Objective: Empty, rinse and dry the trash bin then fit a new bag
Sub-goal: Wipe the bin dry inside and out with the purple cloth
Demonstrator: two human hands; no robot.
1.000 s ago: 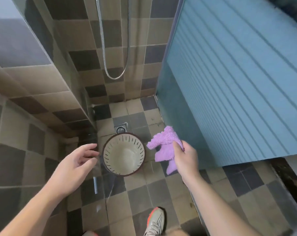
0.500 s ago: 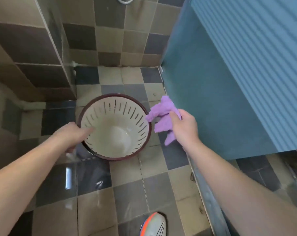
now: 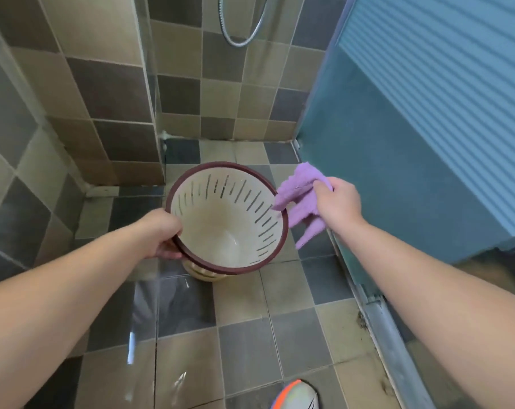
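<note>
A cream slotted trash bin [image 3: 221, 228] with a dark red rim is tipped toward me above the wet tiled floor, empty inside. My left hand [image 3: 161, 231] grips its rim on the left side, fingers curled under the edge. My right hand [image 3: 337, 203] holds a bunched purple cloth [image 3: 300, 202] just right of the bin, and the cloth's corner touches the right rim.
A glass shower partition [image 3: 154, 119] stands left of the bin, with tiled walls behind. A blue-green sliding door [image 3: 398, 143] and its metal floor track [image 3: 392, 343] run along the right. A shower hose [image 3: 241, 28] hangs at the back. My shoe [image 3: 294, 397] shows at the bottom.
My left hand reached the bin, took its rim and tipped it toward me. The right hand brought the purple cloth against the right rim. The view dropped closer.
</note>
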